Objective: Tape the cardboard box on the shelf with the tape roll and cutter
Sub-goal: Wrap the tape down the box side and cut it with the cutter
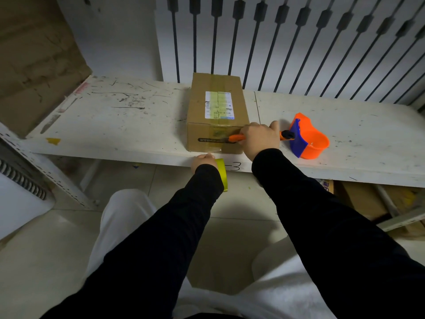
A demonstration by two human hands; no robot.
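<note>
A brown cardboard box [217,111] with a white label and a clear tape strip along its top stands on the white shelf [115,125]. My right hand [259,139] grips an orange cutter [236,138], its blade against the tape on the box's near face. Below the shelf's front edge, my left hand [203,161] holds a yellowish tape roll [222,173]. A stretch of tape runs from the roll up onto the box front.
An orange and blue tape dispenser [308,139] lies on the shelf just right of my right hand. A large cardboard sheet [34,58] leans at the left. More cardboard [368,199] lies under the shelf at right. Dark rods line the back wall.
</note>
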